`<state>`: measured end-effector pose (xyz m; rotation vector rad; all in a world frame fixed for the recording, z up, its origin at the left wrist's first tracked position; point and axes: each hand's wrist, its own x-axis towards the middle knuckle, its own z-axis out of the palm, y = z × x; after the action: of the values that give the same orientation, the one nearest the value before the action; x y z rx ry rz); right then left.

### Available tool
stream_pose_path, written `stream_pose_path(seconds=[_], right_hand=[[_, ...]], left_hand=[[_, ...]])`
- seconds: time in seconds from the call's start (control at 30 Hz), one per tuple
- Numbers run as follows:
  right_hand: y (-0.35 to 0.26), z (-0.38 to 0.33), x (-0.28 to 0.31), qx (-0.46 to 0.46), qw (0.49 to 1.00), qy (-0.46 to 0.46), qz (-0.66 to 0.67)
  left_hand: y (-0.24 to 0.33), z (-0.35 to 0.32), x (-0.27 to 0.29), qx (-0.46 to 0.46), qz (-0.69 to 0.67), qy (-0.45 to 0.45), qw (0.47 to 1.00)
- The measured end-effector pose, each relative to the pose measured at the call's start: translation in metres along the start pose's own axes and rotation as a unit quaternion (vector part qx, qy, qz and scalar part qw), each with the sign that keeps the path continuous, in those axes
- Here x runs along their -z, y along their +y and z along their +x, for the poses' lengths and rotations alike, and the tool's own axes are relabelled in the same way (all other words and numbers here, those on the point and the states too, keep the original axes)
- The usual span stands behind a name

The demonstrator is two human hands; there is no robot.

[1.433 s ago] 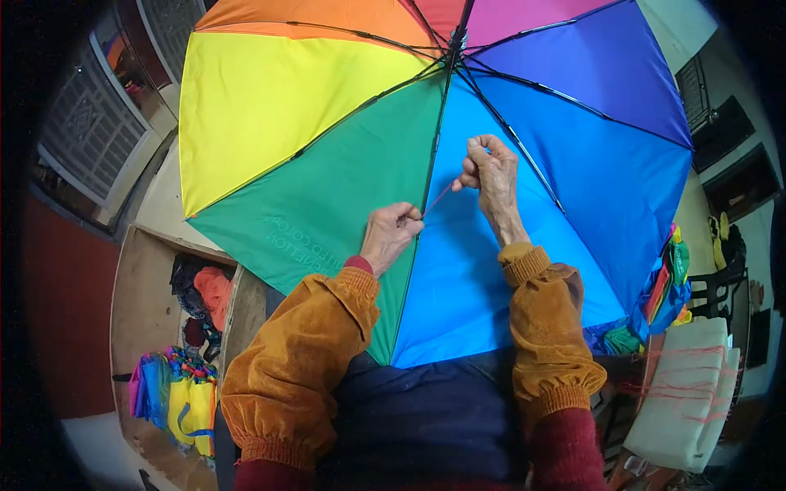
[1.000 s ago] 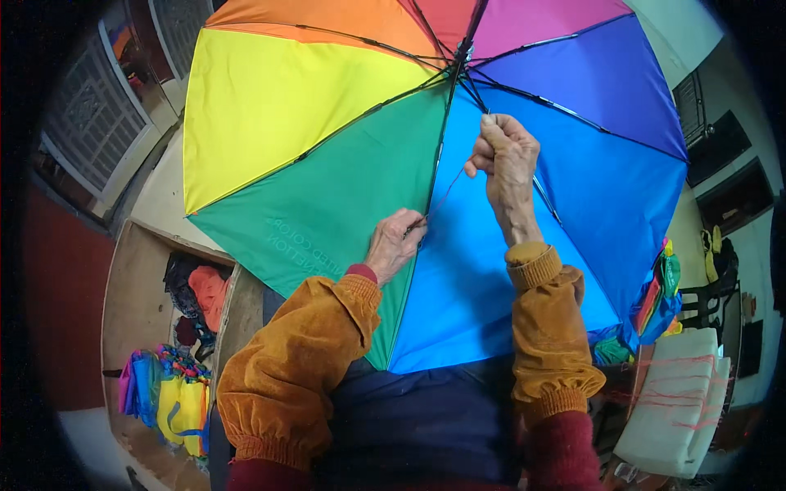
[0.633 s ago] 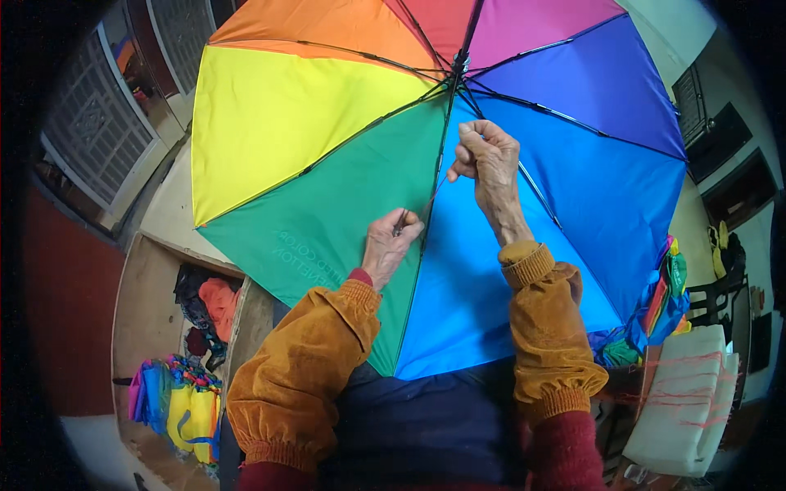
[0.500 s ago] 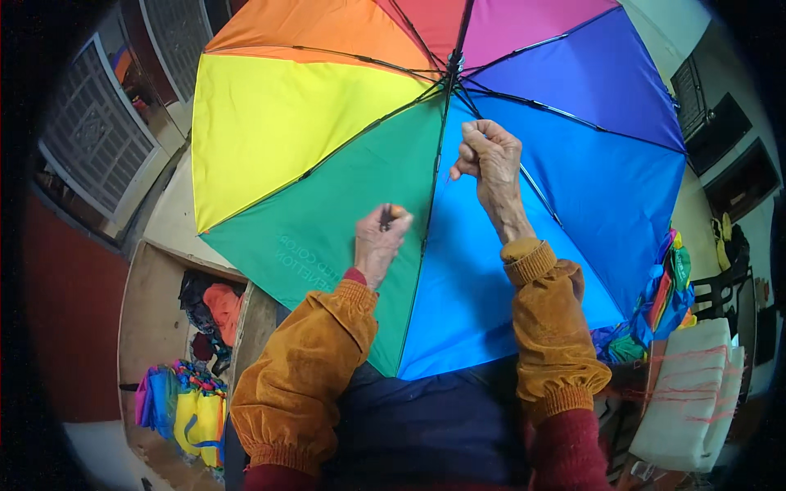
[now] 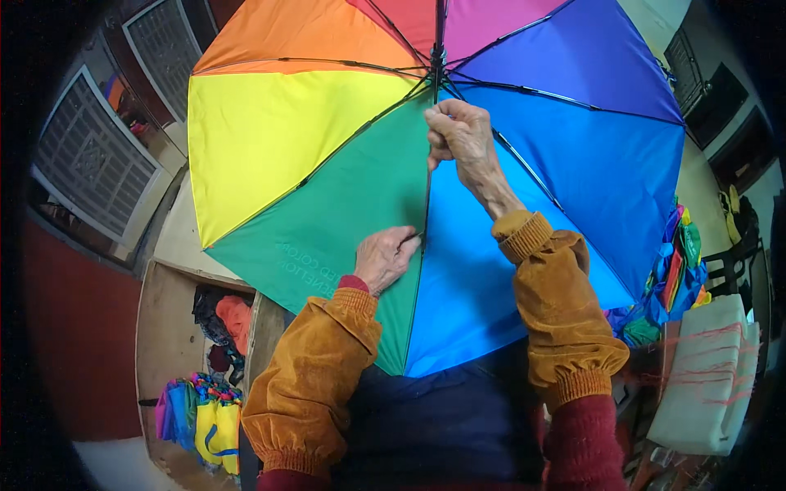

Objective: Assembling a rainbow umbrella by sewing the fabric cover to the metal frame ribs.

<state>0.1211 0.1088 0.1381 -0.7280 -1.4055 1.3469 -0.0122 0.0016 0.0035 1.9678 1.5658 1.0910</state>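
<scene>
An open umbrella [image 5: 286,155] with rainbow-coloured panels lies inside up before me, its black ribs meeting at the hub [image 5: 438,61]. My left hand [image 5: 386,258] rests over the green panel [image 5: 360,188]. Its thumb and fingers pinch at the black rib [image 5: 419,270] along the green and blue seam. Higher on that seam is my right hand [image 5: 464,141], closed in a pinch just below the hub. A thin thread seems to be in its fingers, though it hardly shows against the cloth.
At the left, a wooden box [image 5: 266,327] holds dark and orange cloth and folded colourful umbrellas [image 5: 217,430]. More bundled umbrellas [image 5: 675,266] lie at the right, beside a pale block [image 5: 700,385] hung with red threads. A grated door [image 5: 98,159] stands far left.
My right hand has moved left and slightly up, to the rib. The left hand has shifted slightly down and turned, its fingertips meeting the rib. The thin thread below my right hand has become hard to see.
</scene>
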Motion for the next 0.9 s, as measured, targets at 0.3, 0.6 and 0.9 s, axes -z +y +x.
stream_pose_path(seconds=[0.3,0.6,0.9], right_hand=[[-0.004,-0.004,-0.015,0.013,0.999,-0.035,-0.036],[-0.002,-0.003,-0.01,0.014,0.999,-0.033,-0.017],[-0.002,-0.003,-0.011,0.003,0.999,-0.032,-0.028]], left_hand=[[-0.007,-0.001,-0.003,-0.043,0.064,-0.005,0.997],[0.0,0.002,0.003,-0.032,0.051,-0.008,0.998],[-0.007,0.005,-0.004,-0.065,0.05,-0.007,0.997]])
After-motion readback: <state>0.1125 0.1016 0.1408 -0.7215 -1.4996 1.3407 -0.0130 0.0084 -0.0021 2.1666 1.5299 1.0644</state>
